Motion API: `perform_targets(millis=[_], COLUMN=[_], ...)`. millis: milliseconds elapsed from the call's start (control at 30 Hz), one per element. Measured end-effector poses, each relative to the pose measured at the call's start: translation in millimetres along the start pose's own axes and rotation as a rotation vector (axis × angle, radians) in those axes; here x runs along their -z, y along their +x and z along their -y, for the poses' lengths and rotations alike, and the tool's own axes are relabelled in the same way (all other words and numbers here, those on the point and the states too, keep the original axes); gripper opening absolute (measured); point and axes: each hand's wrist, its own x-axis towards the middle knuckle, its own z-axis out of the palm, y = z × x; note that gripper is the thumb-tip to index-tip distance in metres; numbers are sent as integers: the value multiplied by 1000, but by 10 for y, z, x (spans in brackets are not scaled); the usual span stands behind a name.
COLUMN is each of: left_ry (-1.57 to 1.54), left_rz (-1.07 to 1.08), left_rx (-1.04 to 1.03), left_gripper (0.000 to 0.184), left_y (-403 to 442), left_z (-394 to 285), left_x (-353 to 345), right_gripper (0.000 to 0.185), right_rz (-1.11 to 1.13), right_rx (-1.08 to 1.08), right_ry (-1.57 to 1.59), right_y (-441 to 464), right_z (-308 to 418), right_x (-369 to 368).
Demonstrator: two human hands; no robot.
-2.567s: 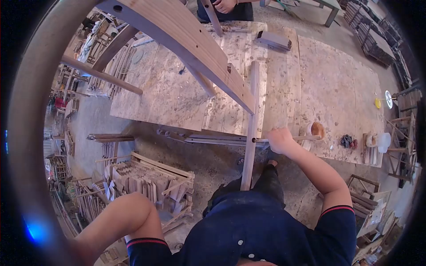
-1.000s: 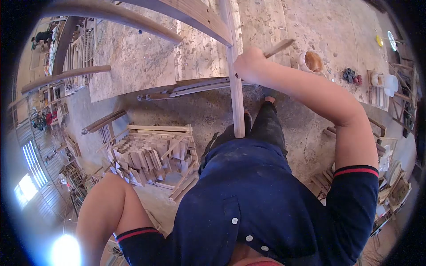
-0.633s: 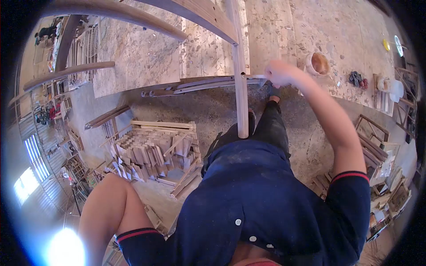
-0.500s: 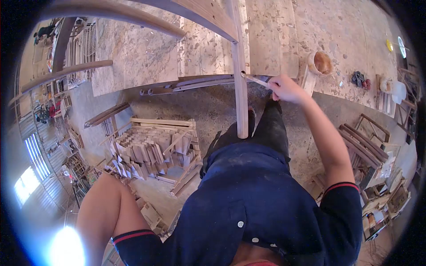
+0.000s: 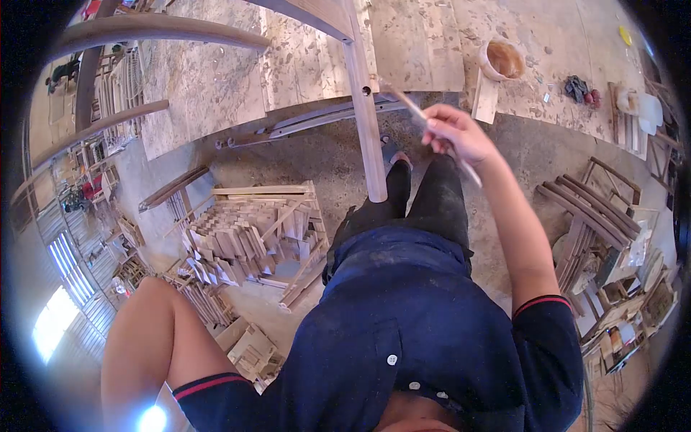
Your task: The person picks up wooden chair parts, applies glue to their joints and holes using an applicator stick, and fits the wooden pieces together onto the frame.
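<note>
My right hand (image 5: 461,135) pinches a thin wooden stick (image 5: 413,106) between thumb and fingers. One end of the stick points toward a dark round hole (image 5: 366,91) in a squared wooden leg (image 5: 371,144), with a gap between them. The stick's other end comes out below my palm. That leg belongs to a wooden frame (image 5: 313,16) that reaches over the bench and past its edge toward me. My left arm (image 5: 147,338) is bent at the lower left, and its hand is out of view.
On the stained workbench (image 5: 425,50) stands a tub with brown residue (image 5: 504,60), near a wood block (image 5: 486,97). A dark rag (image 5: 576,88) and a pale container (image 5: 650,114) lie farther right. Stacked wooden pieces (image 5: 237,230) fill a rack at left; dark wooden parts (image 5: 586,209) lie at right.
The stick's tip has come away from the hole in the leg. My right hand has turned, showing more of the stick. The whole view has shifted slightly.
</note>
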Motion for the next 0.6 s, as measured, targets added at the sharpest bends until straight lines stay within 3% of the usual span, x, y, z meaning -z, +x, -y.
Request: perform_targets(millis=[100, 167, 233, 300, 600], left_ry=[-8, -7, -14, -24, 25], left_rz=[15, 25, 38, 47, 87], left_rx=[8, 11, 18, 18, 24], left_gripper=[21, 21, 22, 22, 25], left_y=[111, 179, 259, 353, 659], left_z=[-52, -90, -108, -122, -408], left_x=[-157, -265, -404, -530, -1119], right_gripper=[22, 25, 26, 24, 23], right_rz=[-51, -163, -321, -383, -574], right_rx=[232, 418, 344, 518, 528], right_ry=[-292, -689, -881, -1010, -1102], right_y=[-275, -436, -653, -730, -416], right_z=[441, 717, 1028, 1125, 823], right_x=[409, 875, 1234, 1686, 2486])
